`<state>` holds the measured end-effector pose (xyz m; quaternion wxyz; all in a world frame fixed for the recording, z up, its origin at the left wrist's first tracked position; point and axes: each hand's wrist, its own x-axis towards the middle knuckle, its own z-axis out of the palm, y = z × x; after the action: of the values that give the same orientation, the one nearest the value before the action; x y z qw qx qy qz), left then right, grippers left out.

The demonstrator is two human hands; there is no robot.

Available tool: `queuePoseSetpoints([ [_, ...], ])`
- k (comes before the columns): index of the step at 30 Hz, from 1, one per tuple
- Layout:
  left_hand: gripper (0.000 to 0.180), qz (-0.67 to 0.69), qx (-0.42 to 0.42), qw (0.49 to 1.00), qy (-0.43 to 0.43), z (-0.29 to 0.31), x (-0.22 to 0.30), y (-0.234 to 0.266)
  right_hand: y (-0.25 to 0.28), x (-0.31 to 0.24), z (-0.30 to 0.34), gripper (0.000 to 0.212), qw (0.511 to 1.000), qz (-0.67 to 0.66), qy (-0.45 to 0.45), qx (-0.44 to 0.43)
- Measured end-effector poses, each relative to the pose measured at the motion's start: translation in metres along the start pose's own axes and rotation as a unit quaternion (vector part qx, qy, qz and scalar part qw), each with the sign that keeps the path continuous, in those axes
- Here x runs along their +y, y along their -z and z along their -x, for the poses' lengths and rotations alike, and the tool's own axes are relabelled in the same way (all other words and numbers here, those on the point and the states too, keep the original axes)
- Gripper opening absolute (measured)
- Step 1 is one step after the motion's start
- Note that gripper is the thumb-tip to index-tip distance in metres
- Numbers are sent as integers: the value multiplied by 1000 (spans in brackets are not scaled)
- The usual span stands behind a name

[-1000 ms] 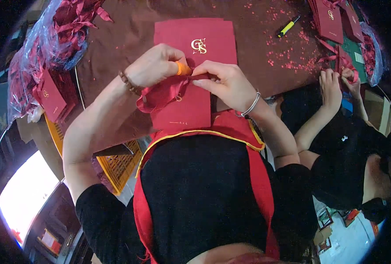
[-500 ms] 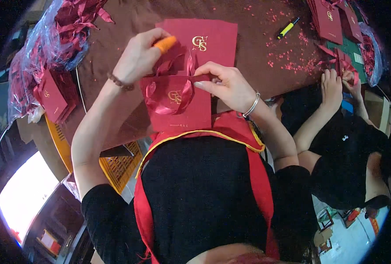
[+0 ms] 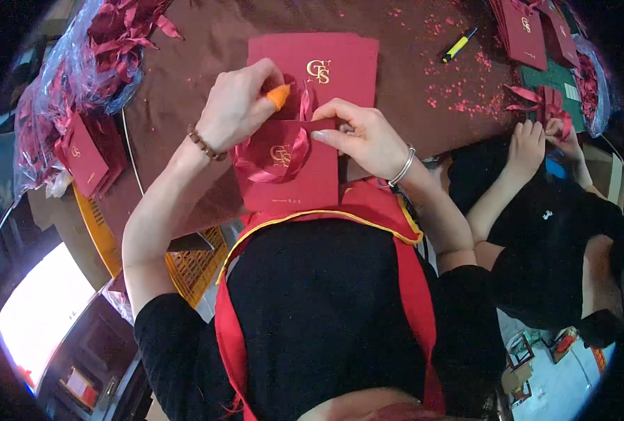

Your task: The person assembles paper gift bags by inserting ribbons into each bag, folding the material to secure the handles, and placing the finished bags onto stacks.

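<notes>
Brown table (image 3: 207, 49); flat crimson paper bags (image 3: 340, 59) stacked with gilt emblems. Foremost small crimson bag (image 3: 305, 175), at near edge, looped with satin ribbon (image 3: 284, 158). Left hand (image 3: 238, 105), orange fingertip cover (image 3: 278, 95), pinched ribbon; right hand (image 3: 361, 133) pressed bag top, fingers curled. Left hand lowered since earlier frame.

Two red folders (image 3: 294, 172) (image 3: 340, 67) lie stacked before the person, one yellow marker (image 3: 459, 45) farther off.
</notes>
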<state>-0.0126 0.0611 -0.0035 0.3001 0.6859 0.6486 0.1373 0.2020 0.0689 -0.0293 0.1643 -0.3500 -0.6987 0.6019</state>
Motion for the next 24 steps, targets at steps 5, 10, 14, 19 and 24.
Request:
queuePoseSetpoints([
  [5, 17, 283, -57, 957, 24, -4, -3, -4, 0, 2, 0, 19, 998, -48, -41, -13],
  [10, 27, 187, -57, 980, -42, -6, 5, -8, 0, 4, 2, 26, 1000, -29, -10, 0],
  [14, 23, 121, -81, 989, -4, -4, 16, -8, -1, 1, 0, 25, 999, -26, 20, 2],
  [19, 24, 106, -26, 994, -23, 0, 15, -14, -5, -7, 4, 39, 1000, 7, 16, -12],
  [24, 18, 53, 105, 987, -114, -10, -1, -12, -10, 2, 6, 43, 997, 15, 75, -24],
])
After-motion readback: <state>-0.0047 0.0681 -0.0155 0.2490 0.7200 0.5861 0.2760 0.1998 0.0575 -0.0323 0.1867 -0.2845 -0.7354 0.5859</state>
